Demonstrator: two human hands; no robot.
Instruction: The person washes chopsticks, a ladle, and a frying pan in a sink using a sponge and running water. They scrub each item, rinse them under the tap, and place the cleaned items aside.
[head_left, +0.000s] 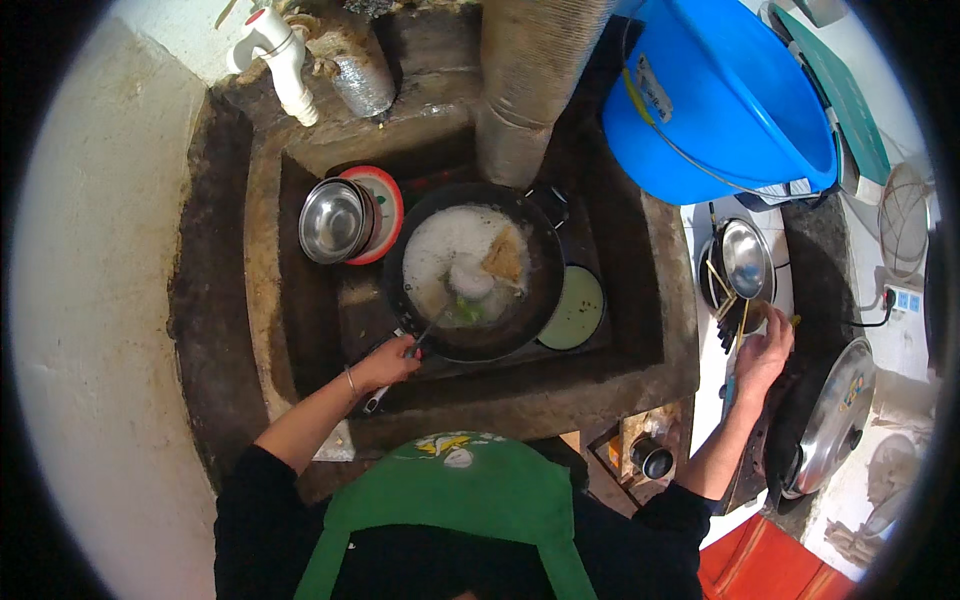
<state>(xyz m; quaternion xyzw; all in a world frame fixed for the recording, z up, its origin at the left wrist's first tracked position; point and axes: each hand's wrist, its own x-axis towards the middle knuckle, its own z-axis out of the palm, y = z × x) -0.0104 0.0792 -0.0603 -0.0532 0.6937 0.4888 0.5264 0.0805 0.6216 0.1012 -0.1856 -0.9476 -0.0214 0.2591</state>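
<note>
In front of me a dark wok (480, 352) rests in a concrete sink, holding foamy water. A brown scrubbing piece (504, 256), perhaps loofah, and some green scraps (471, 309) lie in the foam. My left hand (386, 364) grips a long-handled utensil (433, 324), probably a ladle, whose far end runs into the foamy water. Off to the right, my right hand (763, 351) is at several utensils, including chopsticks (721, 289), beside a shiny metal bowl (746, 259). Its fingers partly hide what they touch, so a hold is not clear.
Stacked metal bowls (334, 220) and a red-rimmed enamel dish (386, 217) sit left of the wok. A pale green-liquid basin (574, 307) stands right. Beyond are a white tap (281, 64), a ribbed pipe (525, 97) and a blue bucket (690, 127). A lidded pan (836, 420) stands far right.
</note>
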